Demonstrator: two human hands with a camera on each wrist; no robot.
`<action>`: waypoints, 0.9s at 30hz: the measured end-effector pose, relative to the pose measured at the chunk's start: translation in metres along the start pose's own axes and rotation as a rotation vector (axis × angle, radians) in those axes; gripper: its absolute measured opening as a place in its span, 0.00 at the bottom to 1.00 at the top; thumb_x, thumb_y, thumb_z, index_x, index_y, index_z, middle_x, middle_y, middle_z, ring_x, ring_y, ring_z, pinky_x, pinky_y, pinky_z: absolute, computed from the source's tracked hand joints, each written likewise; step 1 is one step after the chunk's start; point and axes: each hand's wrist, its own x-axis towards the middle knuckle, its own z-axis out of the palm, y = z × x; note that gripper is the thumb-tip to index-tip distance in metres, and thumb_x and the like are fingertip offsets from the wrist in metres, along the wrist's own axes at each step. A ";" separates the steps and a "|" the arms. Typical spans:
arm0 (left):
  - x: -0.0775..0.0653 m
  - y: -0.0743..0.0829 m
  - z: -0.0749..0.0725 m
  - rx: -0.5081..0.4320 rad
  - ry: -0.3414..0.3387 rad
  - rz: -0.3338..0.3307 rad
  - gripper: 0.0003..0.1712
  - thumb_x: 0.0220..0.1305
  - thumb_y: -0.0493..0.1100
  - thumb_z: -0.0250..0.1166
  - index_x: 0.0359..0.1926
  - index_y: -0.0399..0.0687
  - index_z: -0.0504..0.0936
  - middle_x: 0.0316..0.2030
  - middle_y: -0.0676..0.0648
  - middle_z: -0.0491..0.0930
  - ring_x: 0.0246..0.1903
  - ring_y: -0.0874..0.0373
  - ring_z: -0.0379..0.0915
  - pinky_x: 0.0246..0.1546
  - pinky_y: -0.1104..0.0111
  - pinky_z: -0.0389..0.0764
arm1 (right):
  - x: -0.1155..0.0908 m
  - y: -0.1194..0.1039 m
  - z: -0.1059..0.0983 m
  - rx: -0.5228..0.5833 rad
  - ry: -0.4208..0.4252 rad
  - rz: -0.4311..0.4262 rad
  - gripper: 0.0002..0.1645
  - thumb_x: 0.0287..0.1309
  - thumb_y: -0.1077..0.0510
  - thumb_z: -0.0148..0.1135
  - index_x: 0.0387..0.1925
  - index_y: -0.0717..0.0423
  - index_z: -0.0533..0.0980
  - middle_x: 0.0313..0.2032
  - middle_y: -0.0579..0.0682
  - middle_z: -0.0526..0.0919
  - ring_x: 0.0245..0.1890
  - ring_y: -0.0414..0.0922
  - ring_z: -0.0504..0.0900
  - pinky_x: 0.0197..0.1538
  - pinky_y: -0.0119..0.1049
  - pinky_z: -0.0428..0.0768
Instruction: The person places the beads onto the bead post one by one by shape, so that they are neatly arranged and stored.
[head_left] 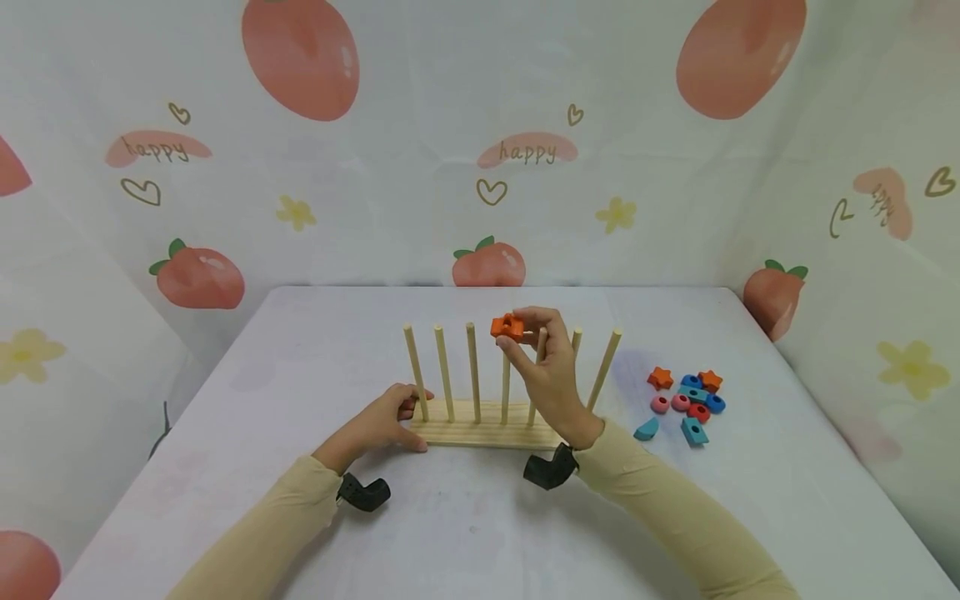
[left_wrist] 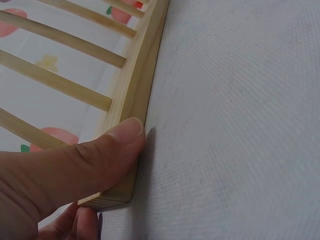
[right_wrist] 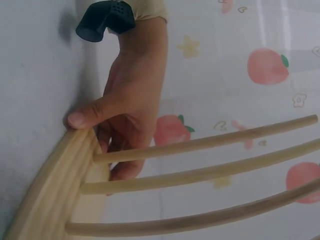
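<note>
A pale wooden rack (head_left: 480, 433) with several upright pegs (head_left: 473, 375) stands on the table. My left hand (head_left: 386, 419) grips the left end of its base; in the left wrist view the thumb (left_wrist: 107, 147) lies along the front edge. That same hand also shows in the right wrist view, fingers round the end behind the outer peg (right_wrist: 200, 142). Between thumb and fingers, my right hand (head_left: 551, 367) pinches an orange star-shaped bead (head_left: 507, 327) at the top of a middle peg. Whether the peg is in the bead's hole, I cannot tell. The right wrist view does not show the right hand.
Right of the rack lies a loose group of beads: orange stars (head_left: 660, 378), pink rounds (head_left: 660, 404), a red one (head_left: 699, 412), blue ones (head_left: 715, 404), a teal block (head_left: 694, 432) and a teal half-round piece (head_left: 647, 429). A patterned cloth (head_left: 420, 167) hangs behind the table.
</note>
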 end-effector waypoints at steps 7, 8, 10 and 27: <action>0.000 0.000 0.000 -0.003 -0.002 0.001 0.44 0.39 0.30 0.79 0.61 0.33 0.70 0.55 0.35 0.65 0.57 0.44 0.68 0.60 0.53 0.71 | -0.007 0.001 -0.001 0.006 -0.011 0.110 0.22 0.55 0.76 0.61 0.50 0.74 0.64 0.46 0.44 0.74 0.44 0.36 0.78 0.48 0.27 0.77; 0.000 0.000 0.000 -0.004 -0.002 0.001 0.44 0.39 0.30 0.79 0.61 0.33 0.70 0.55 0.35 0.65 0.57 0.44 0.68 0.60 0.53 0.71 | -0.009 0.002 -0.002 -0.001 -0.016 0.125 0.22 0.56 0.75 0.61 0.50 0.74 0.65 0.45 0.45 0.75 0.44 0.36 0.78 0.48 0.26 0.77; 0.000 -0.001 0.000 0.000 0.000 0.001 0.44 0.39 0.30 0.79 0.61 0.34 0.70 0.55 0.35 0.65 0.57 0.44 0.69 0.60 0.53 0.71 | -0.012 0.003 -0.002 -0.020 -0.028 0.148 0.22 0.56 0.74 0.61 0.50 0.73 0.65 0.44 0.48 0.75 0.43 0.35 0.78 0.47 0.26 0.77; -0.001 0.000 0.001 0.009 0.003 0.005 0.44 0.39 0.30 0.79 0.60 0.34 0.70 0.55 0.36 0.65 0.57 0.44 0.68 0.60 0.53 0.71 | -0.049 0.018 -0.015 -0.112 -0.172 0.431 0.19 0.61 0.64 0.62 0.51 0.65 0.69 0.46 0.61 0.80 0.43 0.39 0.78 0.48 0.32 0.80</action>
